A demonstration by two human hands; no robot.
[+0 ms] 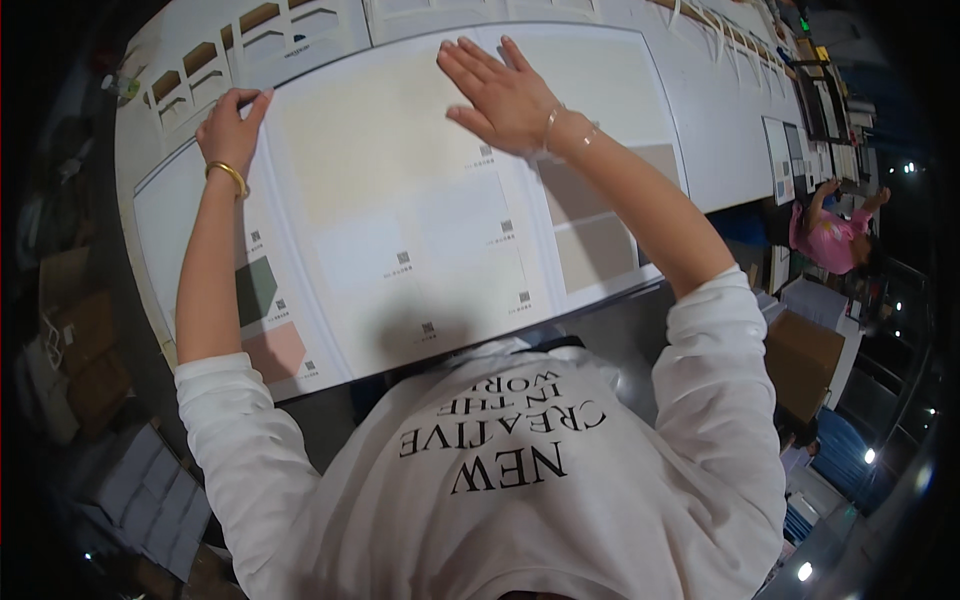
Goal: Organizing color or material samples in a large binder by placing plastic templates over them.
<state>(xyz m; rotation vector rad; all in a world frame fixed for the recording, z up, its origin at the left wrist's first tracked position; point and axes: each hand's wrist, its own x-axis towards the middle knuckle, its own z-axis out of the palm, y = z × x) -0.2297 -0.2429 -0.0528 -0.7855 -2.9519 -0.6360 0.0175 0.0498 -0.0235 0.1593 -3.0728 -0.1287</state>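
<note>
On the white table (720, 150) lies a big open sample book (400, 210) with pale colour swatches. Our right hand (500, 95) lies flat on the cream top swatch of the book's middle page, palm down, fingers spread and slightly apart, bracelet at the wrist. Our left hand (232, 125) grips the book's upper left page edge, fingers curled together over it, gold bangle (228, 175) below. Beyond the book's top edge sit white die-cut card sheets (250, 40). Right of the book, farther off, another person in pink (830, 235) works.
</note>
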